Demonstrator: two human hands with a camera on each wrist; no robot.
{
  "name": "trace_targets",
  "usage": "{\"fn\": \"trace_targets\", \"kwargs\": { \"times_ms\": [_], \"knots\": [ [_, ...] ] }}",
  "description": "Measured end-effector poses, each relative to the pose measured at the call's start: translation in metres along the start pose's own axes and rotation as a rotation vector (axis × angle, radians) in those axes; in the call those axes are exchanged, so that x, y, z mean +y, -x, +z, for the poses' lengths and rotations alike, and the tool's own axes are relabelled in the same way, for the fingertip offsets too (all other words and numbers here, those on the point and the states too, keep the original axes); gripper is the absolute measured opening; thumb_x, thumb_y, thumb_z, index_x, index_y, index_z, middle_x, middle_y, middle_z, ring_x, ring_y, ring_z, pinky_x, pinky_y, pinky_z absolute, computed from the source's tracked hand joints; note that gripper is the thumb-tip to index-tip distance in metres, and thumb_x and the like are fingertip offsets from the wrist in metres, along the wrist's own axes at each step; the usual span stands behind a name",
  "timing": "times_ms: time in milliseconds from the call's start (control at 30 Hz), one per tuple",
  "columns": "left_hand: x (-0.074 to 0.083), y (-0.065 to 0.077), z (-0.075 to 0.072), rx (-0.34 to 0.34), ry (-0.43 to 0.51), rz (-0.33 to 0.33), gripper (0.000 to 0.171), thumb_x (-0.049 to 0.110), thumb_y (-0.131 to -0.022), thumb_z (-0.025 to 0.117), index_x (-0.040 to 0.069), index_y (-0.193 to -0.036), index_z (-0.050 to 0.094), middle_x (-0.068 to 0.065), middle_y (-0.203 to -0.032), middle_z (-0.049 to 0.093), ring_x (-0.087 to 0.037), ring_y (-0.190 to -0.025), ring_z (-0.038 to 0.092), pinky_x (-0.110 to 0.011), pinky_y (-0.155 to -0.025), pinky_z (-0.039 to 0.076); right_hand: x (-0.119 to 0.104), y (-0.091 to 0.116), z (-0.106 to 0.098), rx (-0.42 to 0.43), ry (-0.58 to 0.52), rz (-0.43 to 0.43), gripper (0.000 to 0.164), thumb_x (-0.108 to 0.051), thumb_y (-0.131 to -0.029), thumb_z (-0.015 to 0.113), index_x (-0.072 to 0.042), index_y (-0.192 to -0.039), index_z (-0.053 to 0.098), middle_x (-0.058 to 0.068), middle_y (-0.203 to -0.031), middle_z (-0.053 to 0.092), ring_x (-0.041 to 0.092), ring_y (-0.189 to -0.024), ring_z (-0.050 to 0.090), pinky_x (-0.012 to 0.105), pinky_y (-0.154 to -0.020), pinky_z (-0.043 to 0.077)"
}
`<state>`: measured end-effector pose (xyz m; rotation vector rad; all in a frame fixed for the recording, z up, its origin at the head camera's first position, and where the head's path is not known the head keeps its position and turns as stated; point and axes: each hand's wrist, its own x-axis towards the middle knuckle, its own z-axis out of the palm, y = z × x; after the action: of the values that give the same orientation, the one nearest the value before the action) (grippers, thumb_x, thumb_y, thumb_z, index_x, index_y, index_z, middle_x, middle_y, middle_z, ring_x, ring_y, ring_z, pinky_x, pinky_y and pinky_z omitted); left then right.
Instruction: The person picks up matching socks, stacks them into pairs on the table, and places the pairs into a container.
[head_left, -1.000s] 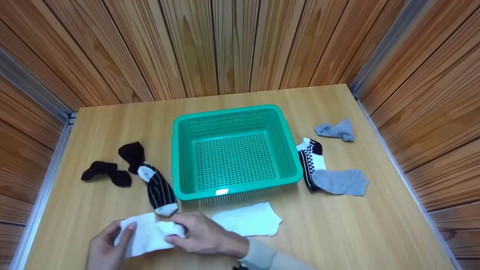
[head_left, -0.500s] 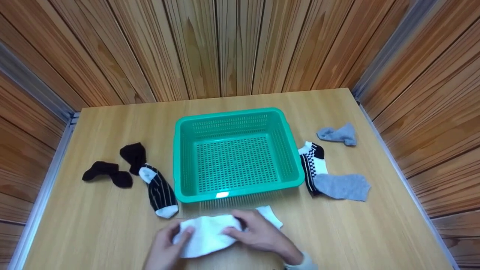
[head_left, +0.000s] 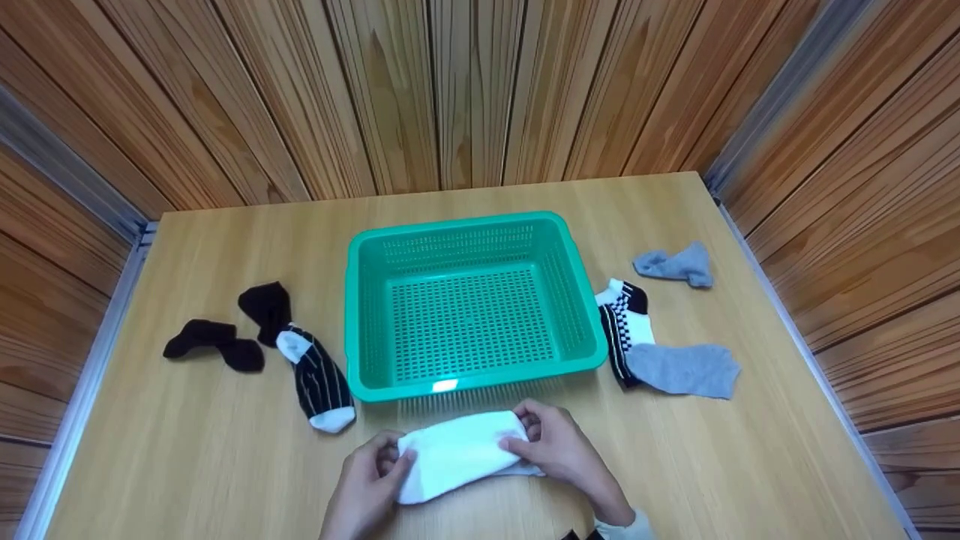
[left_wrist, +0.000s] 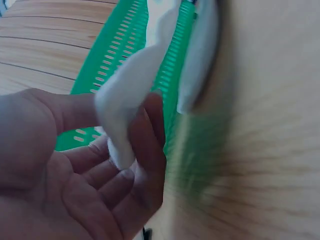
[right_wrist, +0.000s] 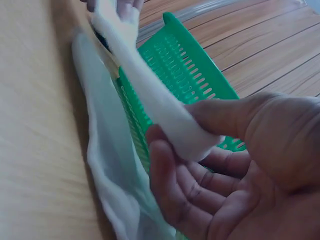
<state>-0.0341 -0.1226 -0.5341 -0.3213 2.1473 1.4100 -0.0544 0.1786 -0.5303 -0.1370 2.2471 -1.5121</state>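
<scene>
Both hands hold one white sock (head_left: 459,456) stretched between them, in front of the green basket. At its left end my left hand (head_left: 369,480) pinches it between thumb and fingers. The right end is pinched by my right hand (head_left: 559,450). Under it lies a second white sock (right_wrist: 107,145) on the table, mostly hidden in the head view, plainer in the right wrist view. From the left wrist view, the held sock (left_wrist: 131,80) hangs above the table, its end folded between the fingers.
The green basket (head_left: 469,385) stands mid-table. Left of it lie two black socks (head_left: 266,309) and a black striped sock (head_left: 324,382). To its right are a checkered sock (head_left: 626,319) and two grey socks (head_left: 684,370). Wooden panel walls (head_left: 472,90) border the table.
Both hands have carried the white sock rightward from the left front, over the other white sock. It now lies stretched flatter between them.
</scene>
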Motion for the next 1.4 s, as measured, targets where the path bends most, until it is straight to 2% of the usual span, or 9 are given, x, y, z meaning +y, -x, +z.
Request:
{"fn": "trace_targets", "kwargs": {
  "times_ms": [400,633,767,867,1000,1067,1200,1267,1400],
  "knots": [
    [0.001,-0.005,-0.003,0.031,-0.086,-0.033,0.027,0.016,-0.102,0.066,0.002,-0.126,0.067,-0.005,-0.095,0.066,-0.016,-0.080,0.059,-0.029,-0.071,0.050,0.008,0.006,-0.006,0.101,0.072,0.101,0.034,-0.025,-0.086,0.088,-0.006,-0.093,0.061,-0.002,-0.074,0.053,0.012,-0.066,0.050,0.019,-0.057,0.039],
    [0.001,-0.009,0.002,0.024,-0.096,-0.081,0.030,0.019,-0.103,0.065,0.002,-0.128,0.065,-0.005,-0.096,0.068,-0.016,-0.082,0.062,-0.032,-0.076,0.053,0.006,0.009,-0.001,0.114,0.161,0.080,0.035,-0.033,-0.090,0.083,-0.007,-0.105,0.065,-0.003,-0.074,0.057,0.008,-0.063,0.051,0.021,-0.056,0.040],
    [0.003,-0.008,0.002,0.011,-0.076,-0.077,0.033,0.025,-0.106,0.062,0.004,-0.131,0.064,-0.005,-0.100,0.068,-0.016,-0.086,0.062,-0.033,-0.079,0.053,-0.005,0.013,-0.001,0.144,0.123,0.038,0.036,-0.034,-0.094,0.079,-0.005,-0.112,0.067,-0.002,-0.079,0.061,0.006,-0.066,0.054,0.020,-0.059,0.044],
    [0.003,-0.008,0.003,-0.006,-0.068,-0.046,0.035,0.031,-0.107,0.060,0.006,-0.131,0.065,-0.004,-0.100,0.068,-0.017,-0.087,0.060,-0.032,-0.079,0.051,-0.015,0.016,0.006,0.079,0.037,-0.017,0.031,-0.031,-0.098,0.074,-0.004,-0.111,0.068,0.003,-0.088,0.067,0.005,-0.076,0.060,0.019,-0.068,0.050],
    [0.002,-0.008,0.003,-0.044,-0.052,0.004,0.039,0.037,-0.108,0.057,0.006,-0.131,0.064,-0.004,-0.100,0.068,-0.016,-0.087,0.060,-0.029,-0.077,0.050,-0.021,0.014,0.031,-0.031,-0.055,-0.088,0.024,-0.025,-0.101,0.071,-0.002,-0.107,0.067,0.012,-0.095,0.074,0.003,-0.083,0.067,0.020,-0.075,0.056],
    [0.002,-0.008,0.003,-0.061,-0.035,0.021,0.040,0.038,-0.109,0.056,0.006,-0.132,0.064,-0.004,-0.101,0.069,-0.016,-0.087,0.061,-0.029,-0.076,0.050,-0.021,0.011,0.045,-0.079,-0.099,-0.091,0.025,-0.023,-0.101,0.070,-0.001,-0.109,0.067,0.014,-0.098,0.076,0.003,-0.085,0.070,0.020,-0.077,0.058],
    [0.004,-0.007,0.005,-0.117,0.029,0.034,0.043,0.041,-0.111,0.049,0.007,-0.133,0.063,-0.005,-0.109,0.069,-0.015,-0.093,0.063,-0.031,-0.082,0.051,-0.022,0.002,0.064,-0.171,-0.228,-0.012,0.032,-0.025,-0.103,0.068,0.001,-0.122,0.065,0.014,-0.110,0.077,0.012,-0.098,0.075,0.021,-0.083,0.060],
    [0.005,-0.006,0.006,-0.163,0.099,0.035,0.046,0.042,-0.113,0.043,0.006,-0.135,0.062,-0.005,-0.111,0.070,-0.015,-0.096,0.065,-0.033,-0.087,0.054,-0.022,-0.001,0.069,-0.176,-0.254,0.014,0.036,-0.028,-0.103,0.069,-0.001,-0.126,0.065,0.014,-0.112,0.077,0.017,-0.102,0.075,0.023,-0.084,0.060],
    [0.005,-0.005,0.009,-0.237,0.248,0.023,0.049,0.037,-0.116,0.033,0.003,-0.138,0.060,-0.006,-0.108,0.072,-0.016,-0.097,0.069,-0.034,-0.090,0.059,-0.024,-0.006,0.075,-0.125,-0.202,0.019,0.041,-0.036,-0.102,0.070,-0.002,-0.125,0.065,0.013,-0.114,0.076,0.023,-0.106,0.076,0.024,-0.086,0.059]
  ]
}}
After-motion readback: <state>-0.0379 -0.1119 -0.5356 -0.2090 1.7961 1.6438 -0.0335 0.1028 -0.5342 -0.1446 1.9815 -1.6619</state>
